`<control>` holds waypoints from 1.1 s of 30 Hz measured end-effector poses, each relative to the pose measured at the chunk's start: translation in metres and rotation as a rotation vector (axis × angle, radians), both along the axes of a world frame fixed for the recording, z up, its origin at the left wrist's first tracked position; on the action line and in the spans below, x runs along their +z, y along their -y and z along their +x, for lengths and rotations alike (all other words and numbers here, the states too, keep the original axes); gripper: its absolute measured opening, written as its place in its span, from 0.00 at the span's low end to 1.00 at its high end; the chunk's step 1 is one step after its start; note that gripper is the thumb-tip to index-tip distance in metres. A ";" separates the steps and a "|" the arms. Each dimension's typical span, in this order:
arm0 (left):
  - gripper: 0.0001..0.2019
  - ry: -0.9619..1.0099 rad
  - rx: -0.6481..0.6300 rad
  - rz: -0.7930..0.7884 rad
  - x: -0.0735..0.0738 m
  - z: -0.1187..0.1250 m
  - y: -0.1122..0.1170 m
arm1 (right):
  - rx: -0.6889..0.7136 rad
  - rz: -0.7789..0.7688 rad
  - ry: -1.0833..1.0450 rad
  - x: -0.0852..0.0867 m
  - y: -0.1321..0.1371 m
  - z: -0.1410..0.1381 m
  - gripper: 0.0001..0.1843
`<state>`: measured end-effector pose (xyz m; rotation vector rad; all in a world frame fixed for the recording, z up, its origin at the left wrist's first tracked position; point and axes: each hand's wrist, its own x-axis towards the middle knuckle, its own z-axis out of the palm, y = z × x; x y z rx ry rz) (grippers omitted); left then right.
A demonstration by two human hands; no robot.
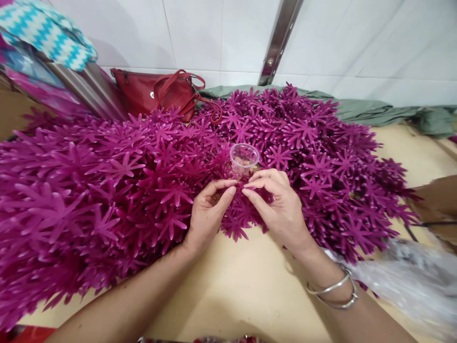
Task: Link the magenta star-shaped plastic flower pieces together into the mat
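My left hand [213, 209] and my right hand [276, 207] meet over the middle of the table, fingertips almost touching. Each is closed in a pinch of thumb and forefinger. What lies between the tips is too small to make out, though a bit of purple shows there. Just beyond my fingers stands a clear plastic cup [244, 156], its contents hard to see. Purple artificial flowers [123, 166] with long narrow petals surround both hands. A few purple blossoms [236, 224] hang right below my fingertips.
Flowers pile up left and right across the pale tabletop [221, 286]. A red handbag [143, 90] leans near the tiled wall [200, 33]. Green cloth [371, 109] runs along the back. Clear plastic wrapping [410, 276] and a cardboard box [441, 200] are at right.
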<state>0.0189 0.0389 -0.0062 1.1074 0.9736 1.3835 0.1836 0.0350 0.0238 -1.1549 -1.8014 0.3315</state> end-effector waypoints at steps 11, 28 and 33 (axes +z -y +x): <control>0.09 -0.027 -0.042 0.069 0.005 -0.002 0.002 | 0.078 -0.162 -0.024 0.001 0.000 0.003 0.17; 0.11 0.185 0.082 -0.102 -0.005 0.001 -0.007 | 0.003 -0.352 -0.302 0.006 0.000 0.003 0.26; 0.14 0.173 0.080 -0.096 -0.003 0.001 -0.007 | 0.020 -0.380 -0.319 0.008 -0.003 0.006 0.21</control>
